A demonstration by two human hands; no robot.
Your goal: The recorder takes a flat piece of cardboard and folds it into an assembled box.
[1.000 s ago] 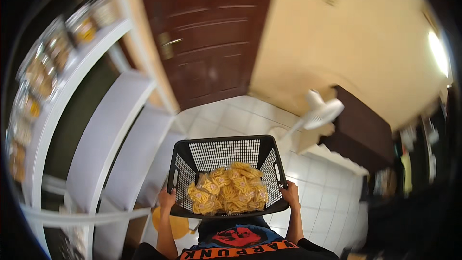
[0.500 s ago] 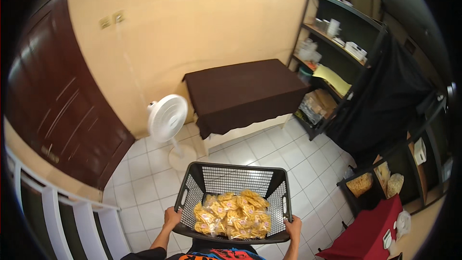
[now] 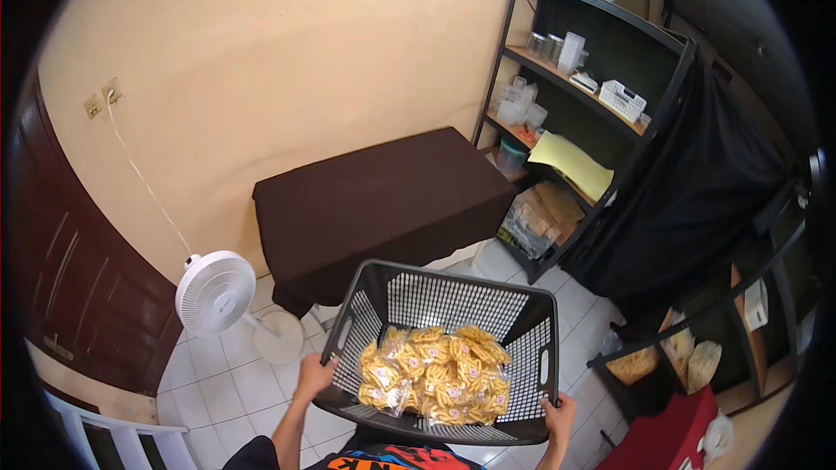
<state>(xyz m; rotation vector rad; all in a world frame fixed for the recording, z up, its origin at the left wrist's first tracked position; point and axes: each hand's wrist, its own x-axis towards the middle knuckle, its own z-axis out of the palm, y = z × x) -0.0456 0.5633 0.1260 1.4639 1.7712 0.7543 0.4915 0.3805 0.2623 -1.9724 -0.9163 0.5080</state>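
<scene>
Between my two hands I carry a black plastic basket (image 3: 453,292) with mesh walls, held over the floor in front of my body. My left hand (image 3: 315,376) grips its left side near the handle slot, and my right hand (image 3: 559,416) is closed on the right side below the other slot. Several clear packets of yellow, stick-shaped snacks (image 3: 435,374), with small round labels, lie piled on the basket's bottom. Just beyond the far rim stands a table (image 3: 374,200) draped with a dark brown cloth.
A white standing fan (image 3: 216,292) is left of the table, its cord running to a wall socket. A black shelf rack (image 3: 601,91) with jars and boxes stands at the back right. At the lower right is a red cloth (image 3: 666,435); a brown door (image 3: 74,270) is at left.
My view has swung right and come closer to the brown table. The basket, still in both hands, has moved nearer the table and tilts slightly. Fan and door now sit further left.
</scene>
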